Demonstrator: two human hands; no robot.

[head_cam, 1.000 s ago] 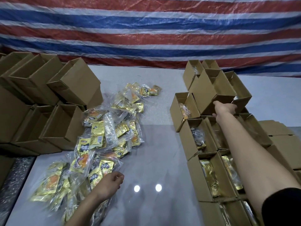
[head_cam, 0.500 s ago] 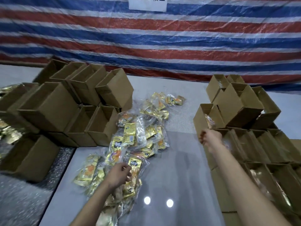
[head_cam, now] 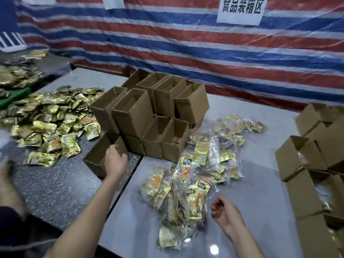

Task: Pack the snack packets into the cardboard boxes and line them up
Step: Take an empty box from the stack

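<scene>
Grey table (head_cam: 260, 183): left hand (head_cam: 115, 162) has left packets (head_cam: 195, 175), grips empty box (head_cam: 95, 157)

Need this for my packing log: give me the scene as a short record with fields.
left hand: grips the wall of an empty box
right hand: loosely curled, holds nothing, beside the packets
packets: loose pile in clear bags on the grey table
stack: empty boxes, behind the left hand
right boxes: set side by side, some with packets inside
gold packets: separate pile, far left
</scene>
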